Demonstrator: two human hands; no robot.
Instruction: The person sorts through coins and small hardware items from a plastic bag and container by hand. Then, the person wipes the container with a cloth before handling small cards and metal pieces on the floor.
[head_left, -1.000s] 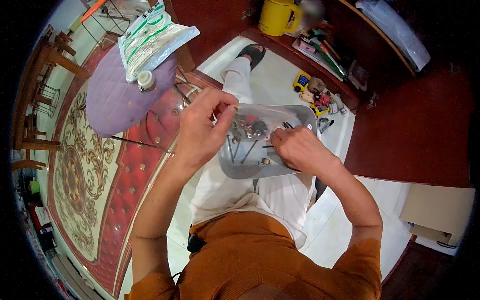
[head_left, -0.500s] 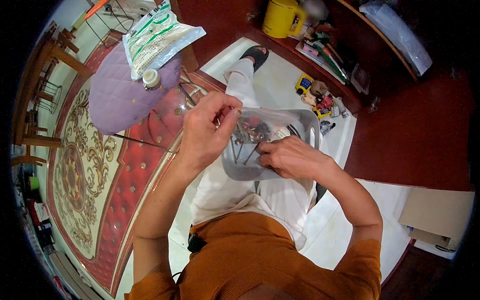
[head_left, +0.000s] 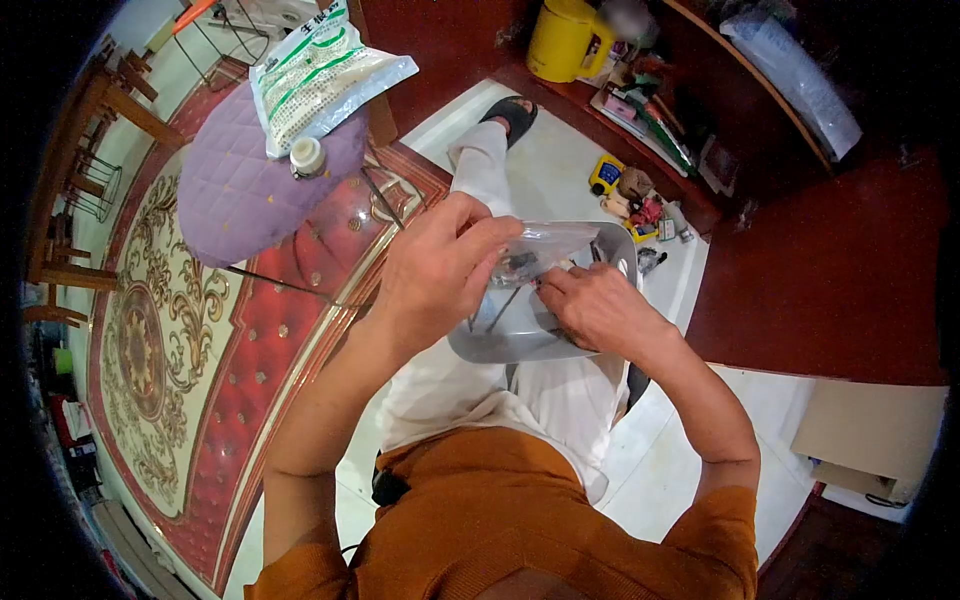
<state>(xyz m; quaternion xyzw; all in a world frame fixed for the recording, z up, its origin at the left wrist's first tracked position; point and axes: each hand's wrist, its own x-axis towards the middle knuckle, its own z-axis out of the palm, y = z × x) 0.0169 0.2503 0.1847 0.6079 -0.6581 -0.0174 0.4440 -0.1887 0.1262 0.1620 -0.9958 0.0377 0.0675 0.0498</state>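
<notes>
Nearest is the brown-orange top (head_left: 540,530), and beyond it the white trousers (head_left: 440,395). A grey plastic container (head_left: 480,348) sits over the trousers, its near edge toward the top. Inside, toward the left side, a slim dark rod (head_left: 508,309) lies aslant.

The right hand (head_left: 600,310) reaches in over the right side, its fingers curled and close together; whether they grip anything cannot be told. The left hand (head_left: 430,275) is at the left side, thumb and fingers pinched on one end of a clear plastic bag (head_left: 555,238). The bag stretches across the far part of the container, small dark pieces showing through its lower part.

Past the far edge, a foot in a dark sandal (head_left: 513,118) stands on the pale floor. Off to the left, a purple quilted seat (head_left: 225,190) carries a white-capped jar (head_left: 307,156) and a white-and-green packet (head_left: 320,85). To the right, a yellow-and-black item (head_left: 606,174) lies on the floor, and farther off stands a yellow jug (head_left: 562,40).
</notes>
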